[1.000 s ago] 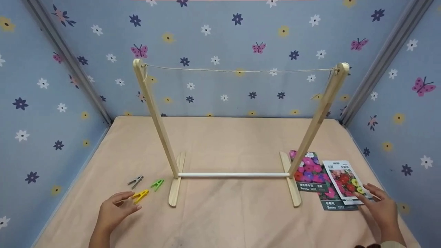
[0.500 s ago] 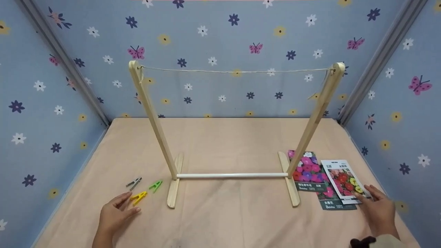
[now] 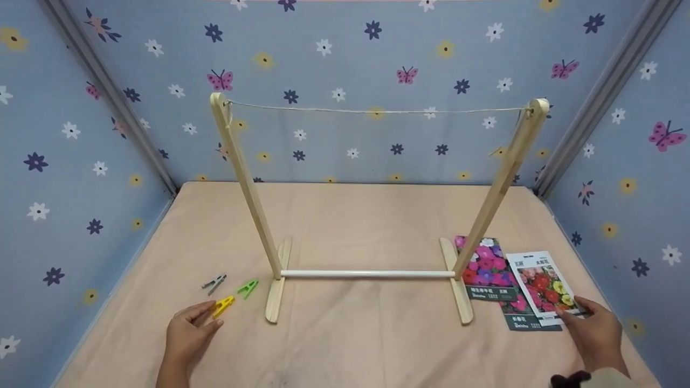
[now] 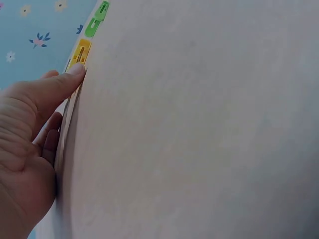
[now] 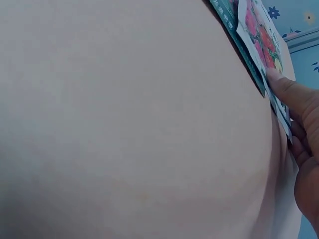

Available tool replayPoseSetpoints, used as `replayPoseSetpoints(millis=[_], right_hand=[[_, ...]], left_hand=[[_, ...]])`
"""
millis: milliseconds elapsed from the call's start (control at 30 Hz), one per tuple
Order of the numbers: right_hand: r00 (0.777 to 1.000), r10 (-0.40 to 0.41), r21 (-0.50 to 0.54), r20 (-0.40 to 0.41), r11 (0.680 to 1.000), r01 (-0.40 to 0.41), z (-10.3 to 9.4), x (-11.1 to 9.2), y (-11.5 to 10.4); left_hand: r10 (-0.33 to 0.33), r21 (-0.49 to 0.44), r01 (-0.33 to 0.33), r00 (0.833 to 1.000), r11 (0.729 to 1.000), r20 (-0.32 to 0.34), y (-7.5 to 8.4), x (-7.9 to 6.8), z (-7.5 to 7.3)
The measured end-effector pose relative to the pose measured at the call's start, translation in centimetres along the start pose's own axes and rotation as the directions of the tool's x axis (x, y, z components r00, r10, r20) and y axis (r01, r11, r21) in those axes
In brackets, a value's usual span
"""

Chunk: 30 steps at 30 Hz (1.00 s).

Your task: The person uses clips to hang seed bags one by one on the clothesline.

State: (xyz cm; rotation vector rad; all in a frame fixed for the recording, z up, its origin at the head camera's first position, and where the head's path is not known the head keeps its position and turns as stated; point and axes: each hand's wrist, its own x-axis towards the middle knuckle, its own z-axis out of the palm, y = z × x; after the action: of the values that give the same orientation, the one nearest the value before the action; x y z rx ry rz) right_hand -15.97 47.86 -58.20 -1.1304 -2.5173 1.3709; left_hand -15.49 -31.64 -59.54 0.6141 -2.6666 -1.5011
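At the left of the head view, my left hand point(image 3: 188, 331) has thumb and index finger at the near end of a yellow clothespin point(image 3: 223, 306) and appears to pinch it. Just beyond lie a green clothespin point(image 3: 248, 289) and a grey clothespin point(image 3: 215, 283). On the right, my right hand point(image 3: 597, 328) pinches the lower right corner of a white-edged flower seed packet point(image 3: 543, 283), thumb on top and fingers beneath. Under and beside it are two dark-banded seed packets, one with pink and purple flowers point(image 3: 485, 267), the other mostly covered point(image 3: 531, 322).
Between my hands stands a wooden frame with a left post point(image 3: 248, 188), a right post point(image 3: 501, 188) and a white bottom rod point(image 3: 366, 274). A thin string point(image 3: 345, 111) spans the post tops. Flowered blue walls point(image 3: 350, 59) surround the peach-covered surface point(image 3: 345, 226).
My left hand has moved slightly right, closer onto the yellow clothespin, which has turned a little. My right hand has taken hold of the white-edged packet's corner, shifting it slightly.
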Motion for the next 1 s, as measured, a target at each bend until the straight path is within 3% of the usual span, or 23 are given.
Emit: replayPoseSetpoints(millis=[233, 367, 500, 700, 1000], right_hand=[[0.999, 0.012, -0.016, -0.035, 1.000, -0.012, -0.3, 0.0, -0.3], [0.998, 0.059, 0.060, 0.019, 0.996, -0.060, -0.2, 0.1, -0.4], [0.990, 0.106, 0.130, 0.091, 0.985, -0.117, -0.4, 0.1, -0.3], [0.973, 0.153, 0.280, 0.172, 0.940, -0.197, -0.8, 0.0, -0.3], [0.983, 0.153, 0.279, 0.098, 0.944, -0.174, -0.7, -0.4, -0.3]], left_hand=[[-0.039, -0.034, 0.038, 0.999, 0.999, -0.016, 0.0, -0.2, 0.5], [-0.047, -0.017, 0.046, 0.998, 0.999, -0.048, 0.1, -0.2, 0.8], [-0.013, 0.045, 0.017, 0.995, 0.999, -0.097, 0.0, -0.2, 1.0], [0.007, 0.026, -0.004, 0.992, 1.000, -0.124, 0.0, -0.5, 1.2], [-0.007, -0.008, 0.006, 0.991, 1.000, -0.131, 0.0, -0.9, 1.0]])
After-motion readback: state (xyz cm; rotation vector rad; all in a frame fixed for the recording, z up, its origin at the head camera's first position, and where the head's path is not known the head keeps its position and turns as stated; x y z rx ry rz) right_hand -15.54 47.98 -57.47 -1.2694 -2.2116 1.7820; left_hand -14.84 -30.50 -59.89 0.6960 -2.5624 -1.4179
